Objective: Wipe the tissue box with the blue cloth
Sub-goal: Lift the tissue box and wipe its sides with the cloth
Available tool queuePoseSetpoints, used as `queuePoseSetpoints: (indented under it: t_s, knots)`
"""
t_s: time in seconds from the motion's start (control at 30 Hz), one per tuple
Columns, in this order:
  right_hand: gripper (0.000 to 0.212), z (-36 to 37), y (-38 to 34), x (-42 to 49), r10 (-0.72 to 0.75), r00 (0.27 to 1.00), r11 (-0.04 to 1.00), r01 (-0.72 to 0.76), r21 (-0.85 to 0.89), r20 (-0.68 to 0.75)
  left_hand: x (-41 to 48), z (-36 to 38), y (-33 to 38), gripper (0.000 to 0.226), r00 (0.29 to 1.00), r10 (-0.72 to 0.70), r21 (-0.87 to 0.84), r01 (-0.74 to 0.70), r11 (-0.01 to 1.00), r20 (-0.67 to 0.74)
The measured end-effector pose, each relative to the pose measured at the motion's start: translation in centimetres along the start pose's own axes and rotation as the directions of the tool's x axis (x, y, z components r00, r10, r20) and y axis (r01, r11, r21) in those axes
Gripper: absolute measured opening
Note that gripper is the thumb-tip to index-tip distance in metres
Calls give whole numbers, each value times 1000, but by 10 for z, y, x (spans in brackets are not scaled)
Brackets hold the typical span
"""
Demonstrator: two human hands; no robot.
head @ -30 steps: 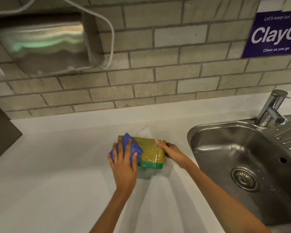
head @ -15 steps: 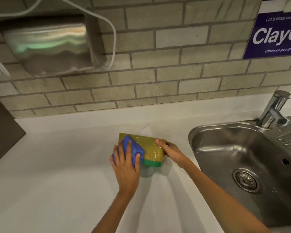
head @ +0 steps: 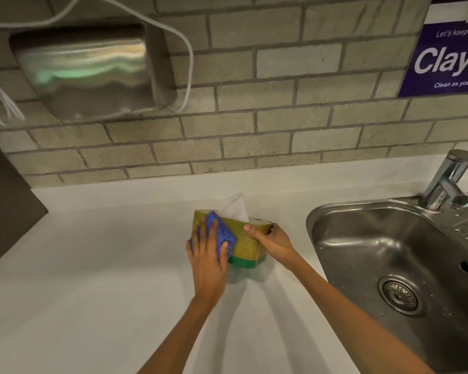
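A yellow tissue box (head: 247, 245) with a green bottom band stands on the white counter (head: 92, 279), with a white tissue (head: 234, 207) sticking up from its top. My left hand (head: 207, 259) presses a folded blue cloth (head: 222, 234) flat against the box's near face, on its left part. My right hand (head: 274, 242) grips the box's right end, thumb on the near face and fingers around the far side.
A steel sink (head: 395, 265) with a drain and a tap (head: 447, 182) lies just right of the box. A brick wall rises behind the counter, bearing a metal dispenser (head: 87, 68), a white cable and a blue sign (head: 449, 55). A dark panel (head: 6, 201) stands at the left.
The box has tipped more upright, so its top and the tissue show. My left hand with the cloth has slid a little toward the box's middle. My right hand keeps its grip.
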State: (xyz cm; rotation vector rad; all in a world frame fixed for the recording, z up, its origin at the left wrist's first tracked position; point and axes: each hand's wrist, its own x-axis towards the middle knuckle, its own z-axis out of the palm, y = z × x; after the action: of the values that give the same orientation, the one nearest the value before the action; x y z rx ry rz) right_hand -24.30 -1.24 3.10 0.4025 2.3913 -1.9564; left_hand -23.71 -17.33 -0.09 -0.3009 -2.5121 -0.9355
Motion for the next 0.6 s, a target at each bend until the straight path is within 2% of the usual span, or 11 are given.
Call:
queuePoseSetpoints:
  t_s: [0.03, 0.1, 0.17, 0.27, 0.33, 0.4, 0.5, 0.6]
  knots:
    - [67, 2, -1, 0, 0, 1000, 1000, 0, -8, -10, 10, -1, -2, 69, 992, -117, -57, 113, 992, -57]
    - [82, 7, -3, -1, 7, 999, 1000, -8, -24, -36, 25, 1, -1, 53, 927, -352, -206, 322, 924, -127]
    - [91, 12, -5, 0, 13, 996, 999, -17, -38, -93, 33, 5, 8, 50, 878, -456, -286, 404, 869, -146]
    - [91, 18, -7, 1, 21, 982, 999, -27, -29, -185, 26, 15, 31, 49, 910, -397, -340, 336, 878, -125]
    - [71, 18, -7, -1, 0, 979, 1000, 1, 7, -206, 8, 20, 47, 52, 950, -302, -393, 248, 886, -82]
    - [51, 17, -4, -3, -47, 977, 996, 62, 64, -209, -6, 21, 54, 56, 964, -263, -415, 223, 882, -43]
    - [55, 19, -4, -12, -61, 980, 981, 94, 172, -191, -3, 13, 49, 62, 957, -291, -435, 254, 864, -18]
    - [58, 28, -4, -20, -98, 977, 957, 145, 250, -189, 14, -2, 45, 78, 914, -400, -532, 374, 759, 72]
